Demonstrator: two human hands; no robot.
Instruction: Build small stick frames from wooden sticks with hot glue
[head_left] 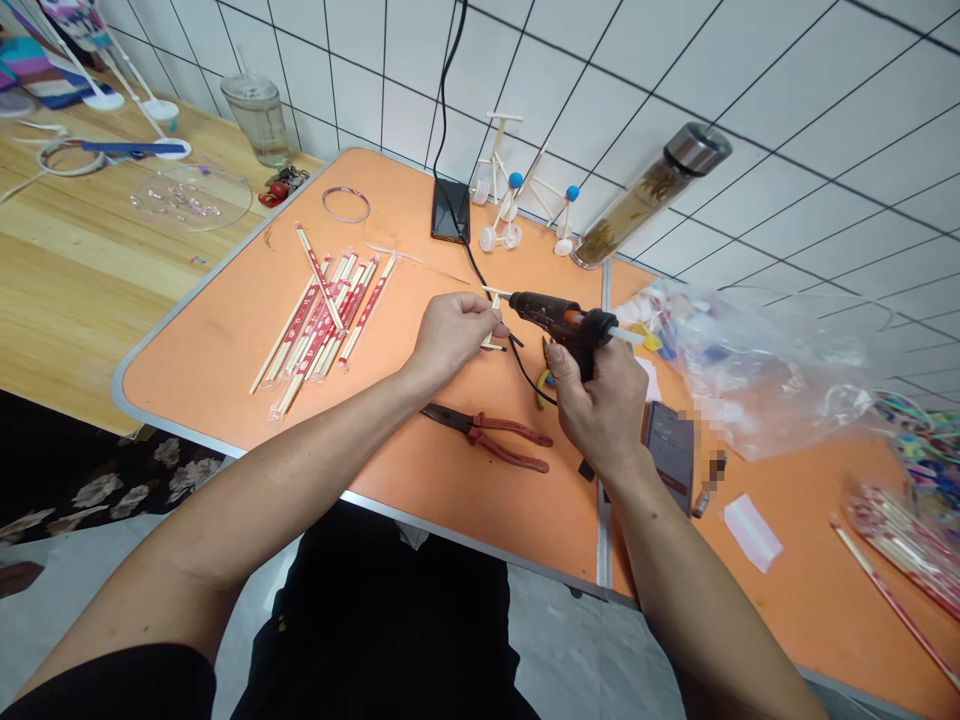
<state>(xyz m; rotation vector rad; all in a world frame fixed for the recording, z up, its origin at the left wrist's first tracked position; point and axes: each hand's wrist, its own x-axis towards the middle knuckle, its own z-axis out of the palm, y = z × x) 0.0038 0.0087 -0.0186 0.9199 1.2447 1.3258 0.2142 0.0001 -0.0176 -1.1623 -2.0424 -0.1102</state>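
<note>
My right hand [604, 405] is wrapped round the grip of a black glue gun [551, 313], with a pale glue stick [628, 335] jutting from its back end. My left hand [457, 330] pinches a small piece made of wooden sticks [495, 298]. The gun's nozzle points left and is at the top of that piece; whether they touch I cannot tell. Below the hands lie pliers with red handles [510, 440]. Left of my left hand is a pile of chopsticks in red-and-clear wrappers [326, 320].
Small stick models with white wheels and blue balls [499, 200] stand by the tiled wall, near a tea bottle [652, 195]. A phone [670, 455] and a clear plastic bag [780, 370] are on the right. A black cable [442, 100] hangs down the wall. A lidded cup [259, 118] stands back left.
</note>
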